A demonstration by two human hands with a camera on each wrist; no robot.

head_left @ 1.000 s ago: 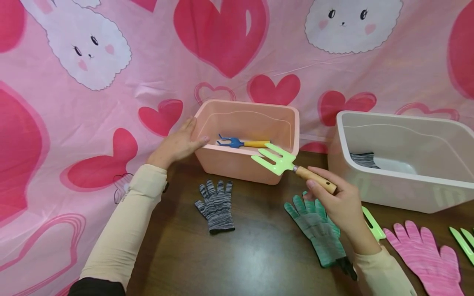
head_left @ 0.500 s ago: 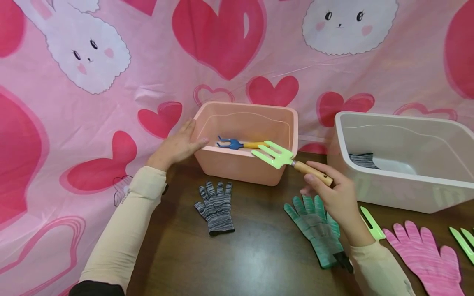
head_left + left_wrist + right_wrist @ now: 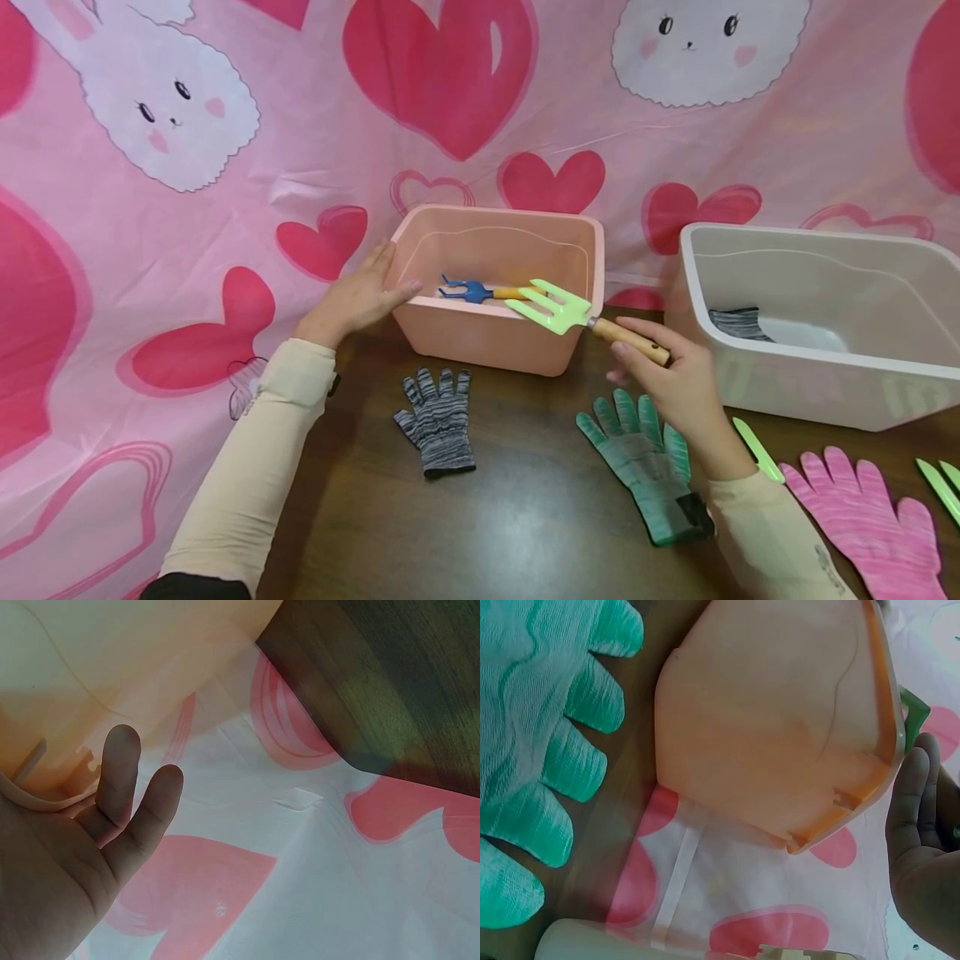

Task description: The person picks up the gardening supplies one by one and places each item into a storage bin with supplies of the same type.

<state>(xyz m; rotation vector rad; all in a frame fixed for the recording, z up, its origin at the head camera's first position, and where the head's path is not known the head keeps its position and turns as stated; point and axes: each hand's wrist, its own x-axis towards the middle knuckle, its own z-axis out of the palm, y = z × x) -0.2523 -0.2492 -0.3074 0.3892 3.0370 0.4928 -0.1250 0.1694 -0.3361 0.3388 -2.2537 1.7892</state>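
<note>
My right hand (image 3: 678, 387) pinches the wooden handle of a light green hand fork (image 3: 555, 310). The fork's tines point left and overlap the front rim of a peach plastic bin (image 3: 480, 337). My left hand (image 3: 352, 302) rests at the bin's left side with fingers straight, its thumb by the front left corner. Inside the bin lies a blue three-prong hand cultivator (image 3: 472, 292) with a yellow handle, partly covered by the fork in the head view. Below my right hand, a green glove (image 3: 637, 467) lies on the table. A grey striped glove (image 3: 441, 421) lies in front of the bin.
A larger whitish bin (image 3: 817, 383) stands to the right, with a grey striped glove (image 3: 741, 323) inside. A pink glove (image 3: 870, 521) and green tool blades (image 3: 759, 454) lie at the table's right. A pink heart-printed cloth (image 3: 480, 83) hangs behind.
My right hand has shifted slightly up and to the left, bringing the hand fork a little farther over the bin's rim. The left hand stays in place on the bin.
</note>
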